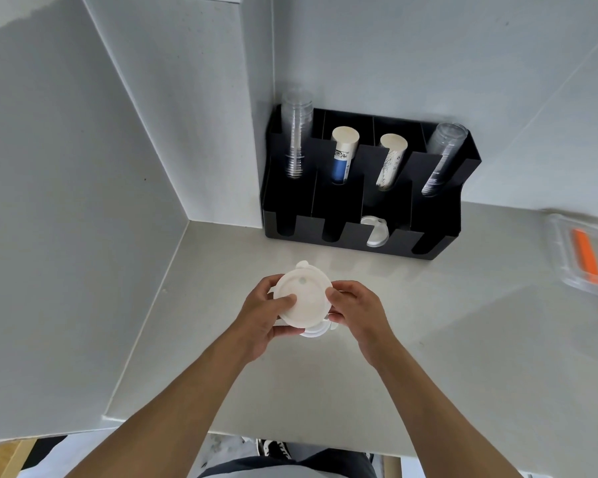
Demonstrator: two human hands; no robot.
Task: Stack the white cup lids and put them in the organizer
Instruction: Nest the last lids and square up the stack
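A small stack of white cup lids is held over the counter between both hands. My left hand grips its left side with the thumb on the top lid. My right hand pinches its right edge. The lower lids stick out unevenly beneath the top one. The black organizer stands against the back wall, beyond the hands. More white lids lie in its third front slot from the left.
The organizer's back slots hold clear cups at the left, two paper cup stacks in the middle and clear cups at the right. A clear tray with an orange item sits far right. A wall panel rises at the left.
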